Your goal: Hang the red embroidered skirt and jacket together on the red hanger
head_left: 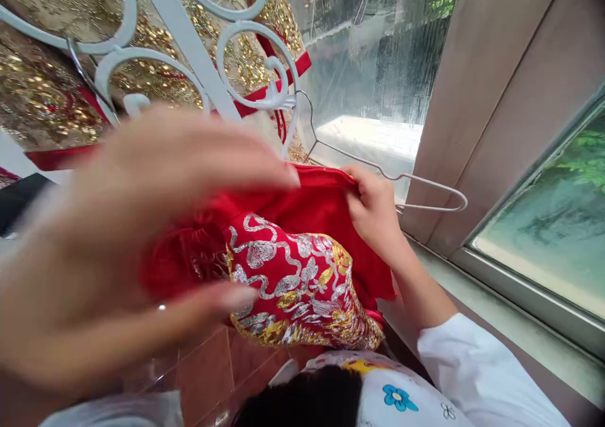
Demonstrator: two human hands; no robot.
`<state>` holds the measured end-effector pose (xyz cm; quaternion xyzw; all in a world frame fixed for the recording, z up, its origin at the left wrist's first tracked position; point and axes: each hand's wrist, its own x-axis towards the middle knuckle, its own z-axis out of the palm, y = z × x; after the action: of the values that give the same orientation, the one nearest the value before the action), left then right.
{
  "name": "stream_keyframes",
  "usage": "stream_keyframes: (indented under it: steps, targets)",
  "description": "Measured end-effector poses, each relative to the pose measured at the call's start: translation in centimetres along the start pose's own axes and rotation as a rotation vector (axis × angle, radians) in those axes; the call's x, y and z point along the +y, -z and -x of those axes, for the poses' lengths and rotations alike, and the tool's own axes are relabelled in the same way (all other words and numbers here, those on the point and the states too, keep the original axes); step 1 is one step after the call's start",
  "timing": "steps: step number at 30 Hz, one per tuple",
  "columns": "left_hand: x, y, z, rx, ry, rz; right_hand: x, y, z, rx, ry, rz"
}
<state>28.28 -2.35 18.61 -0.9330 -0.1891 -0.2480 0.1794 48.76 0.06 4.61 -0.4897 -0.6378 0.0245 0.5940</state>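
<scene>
Closest to the camera, the left hand point(127, 244) is hovering large and blurred with motion, its fingers spread apart and closing on nothing, though the blur is hiding whether the thumb tip is brushing the cloth just beyond it. Below it, brown floor tiles point(208, 364) are showing, and a white sleeve point(472, 370) is leading up from the lower right.

Just past the left hand, the red garment point(302, 212) is hanging in loose folds between the two hands. A panel of silver and gold embroidery point(297, 282) is facing up on it. The plain red cloth is drooping freely, so it is likely handling as soft and light. The embroidered part is probably stiffer and heavier, with raised threads that could snag, so it seems better supported flat than pinched. The plain upper hem looks like the safest place to grip.

That is where the right hand point(375, 216) is working: its fingers are pinched together on the garment's top edge. A thin wire hanger point(425, 193) is passing right by that hand, and whether the cloth is already over it cannot be told.

Farther off, white iron scrollwork point(189, 42) is curling across the upper left. A gold sequined garment point(42, 93) is hanging behind it. A clear plastic cover point(373, 55) is draping beyond the hanger, and a window point(553, 238) is running along the right.
</scene>
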Motion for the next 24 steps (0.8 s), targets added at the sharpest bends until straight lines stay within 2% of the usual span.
stream_keyframes:
  steps: [2, 4, 7, 9, 11, 13, 16, 20, 22, 24]
  targets:
    - [1.4, -1.4, 2.0, -0.067, -0.106, -0.065, -0.3, 0.8, -0.6, 0.015, 0.038, 0.013]
    - [1.9, -3.9, 2.7, -0.129, -0.115, -0.147, -1.5, 1.8, -1.9, 0.03, 0.067, 0.065]
    - [0.7, -8.4, 1.2, -0.096, -0.009, -0.253, -3.2, 3.1, -4.8, 0.058, 0.102, 0.198]
    - [-0.6, -10.9, -0.4, -0.08, 0.044, -0.283, -3.3, 3.4, -6.1, 0.061, 0.132, 0.269]
    - [-1.8, -12.8, -1.6, -0.059, 0.096, -0.291, -2.4, 3.1, -6.1, 0.059, 0.146, 0.292]
    - [-2.6, -14.3, -1.9, -0.033, 0.155, -0.299, -1.0, 2.4, -4.8, 0.067, 0.167, 0.284]
    - [-3.0, -15.8, -1.2, -0.039, 0.264, -0.299, 0.9, 1.4, -1.9, 0.115, 0.246, 0.301]
    - [-2.3, -16.9, 0.1, -0.068, 0.33, -0.257, 1.4, 1.0, 0.3, 0.154, 0.349, 0.376]
    - [-1.3, -16.7, 0.8, -0.027, 0.342, -0.255, 1.3, 1.0, 0.6, 0.155, 0.367, 0.394]
    - [-0.1, -15.6, 2.0, 0.008, 0.328, -0.255, 1.5, 1.0, 0.9, 0.125, 0.362, 0.359]
